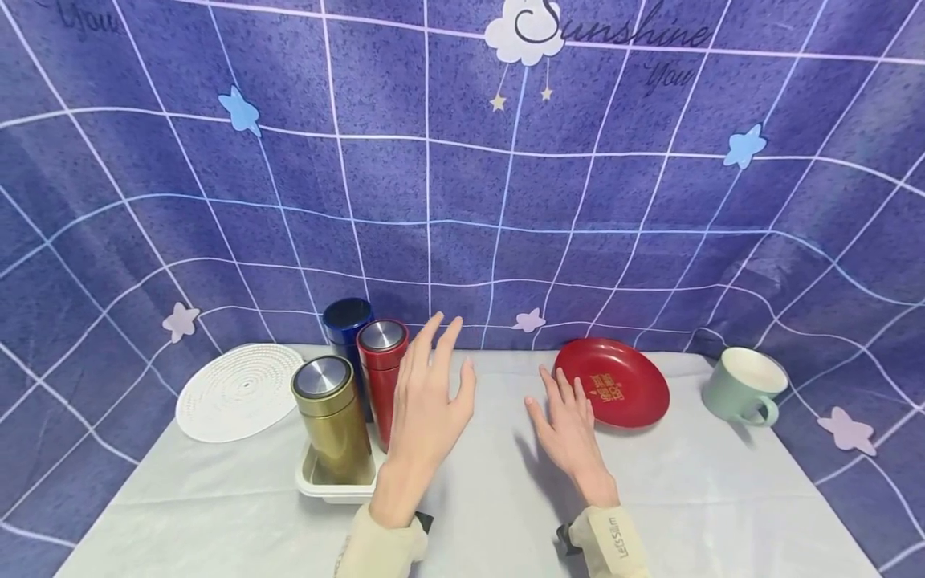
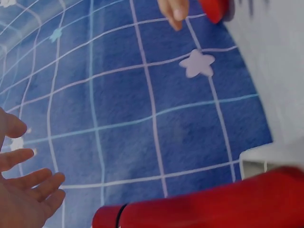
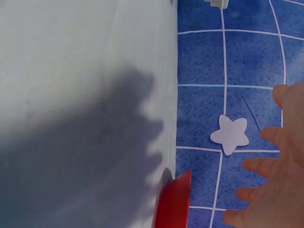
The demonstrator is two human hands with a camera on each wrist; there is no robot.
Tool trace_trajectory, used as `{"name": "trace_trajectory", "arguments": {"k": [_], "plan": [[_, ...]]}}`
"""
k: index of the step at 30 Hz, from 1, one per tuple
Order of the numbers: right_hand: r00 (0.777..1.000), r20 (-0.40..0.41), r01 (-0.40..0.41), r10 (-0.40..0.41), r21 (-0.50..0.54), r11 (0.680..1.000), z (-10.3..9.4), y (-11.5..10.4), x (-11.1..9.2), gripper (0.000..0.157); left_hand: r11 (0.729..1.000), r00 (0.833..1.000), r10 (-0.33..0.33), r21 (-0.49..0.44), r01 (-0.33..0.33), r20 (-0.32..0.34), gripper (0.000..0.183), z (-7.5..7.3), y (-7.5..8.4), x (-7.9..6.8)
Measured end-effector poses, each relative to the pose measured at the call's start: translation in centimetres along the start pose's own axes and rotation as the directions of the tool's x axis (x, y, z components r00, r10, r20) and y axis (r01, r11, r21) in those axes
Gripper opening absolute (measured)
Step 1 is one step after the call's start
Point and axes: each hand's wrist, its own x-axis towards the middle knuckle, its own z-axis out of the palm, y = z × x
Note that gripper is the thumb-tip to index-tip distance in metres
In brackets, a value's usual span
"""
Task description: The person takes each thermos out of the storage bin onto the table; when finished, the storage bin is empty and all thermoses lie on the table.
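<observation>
My left hand (image 1: 433, 401) hovers with fingers extended, just right of a red thermos bottle (image 1: 383, 343), which it partly hides. That bottle stands in a white tray (image 1: 336, 491) with a gold thermos (image 1: 336, 433); a blue thermos (image 1: 347, 317) stands behind them, its base hidden. In the left wrist view the red bottle (image 2: 213, 204) lies along the lower edge, apart from the fingers (image 2: 38, 183). Over the table, my right hand (image 1: 568, 421) spreads its fingers, holding nothing. Its nearest thing is a red plate (image 1: 636, 393) with gold characters, just to its right.
A round white woven placemat (image 1: 238, 393) lies at the left, beside the tray. A pale green mug (image 1: 744, 385) stands at the far right, handle toward the front. Behind the white-covered table (image 1: 491, 498) hangs a blue grid-patterned curtain (image 1: 462, 185).
</observation>
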Motion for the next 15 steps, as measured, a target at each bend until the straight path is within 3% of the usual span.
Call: {"name": "trace_trajectory", "arguments": {"k": [8, 15], "plan": [[1.000, -0.020, 0.022, -0.021, 0.015, 1.000, -0.1, 0.0, 0.0, 0.062, 0.994, 0.990, -0.004, -0.105, -0.011, -0.142, 0.042, -3.3, -0.4, 0.7], [0.999, -0.034, 0.038, -0.038, 0.014, 0.999, 0.0, 0.1, 0.1, 0.062, 0.988, 0.967, -0.054, -0.151, 0.016, -0.250, 0.039, -5.9, -2.1, 0.8]]}}
